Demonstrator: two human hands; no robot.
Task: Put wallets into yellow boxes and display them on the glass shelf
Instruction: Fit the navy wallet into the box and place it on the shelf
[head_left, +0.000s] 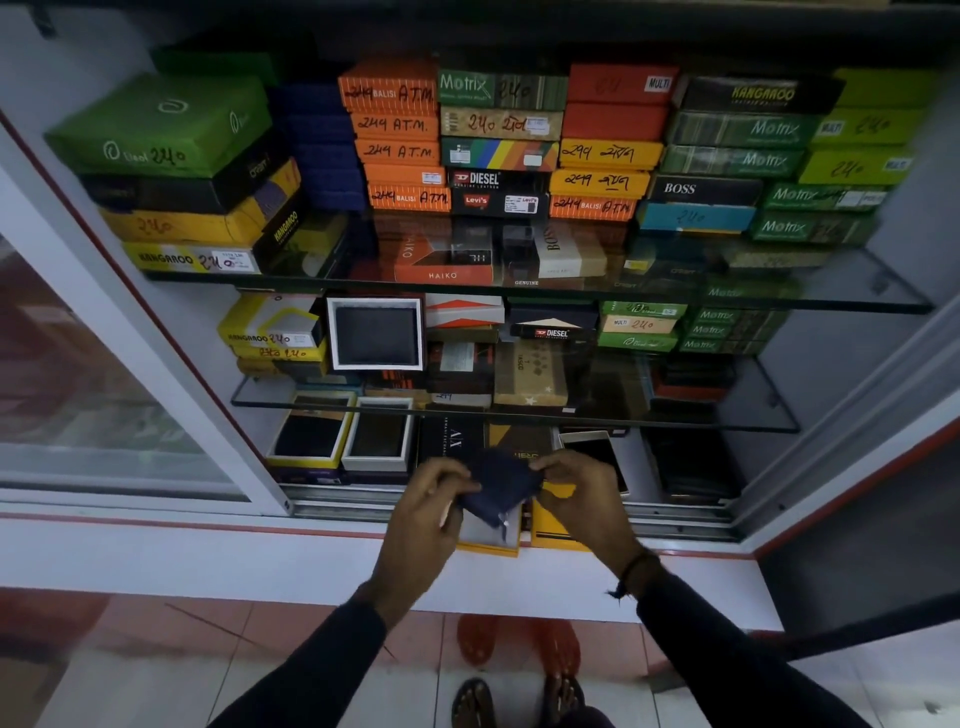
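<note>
I hold a dark blue wallet (503, 483) with both hands just above an open yellow box (488, 538) that rests on the cabinet's bottom ledge. My left hand (423, 512) grips the wallet's left side and my right hand (582, 493) pinches its right edge. The box's yellow lid (553, 519) lies right beside the box, partly under my right hand. Two open boxes with dark wallets inside, one yellow-rimmed (309, 441) and one white (379, 439), stand on the bottom level at the left. The glass shelf (727, 421) runs above them.
Stacks of coloured wallet boxes fill the upper glass shelf (857, 301) and the middle one. A framed open wallet box (375, 332) stands upright on the middle shelf. A sliding glass door (130, 364) is at the left. Metal door rails (675, 519) run along the cabinet's front.
</note>
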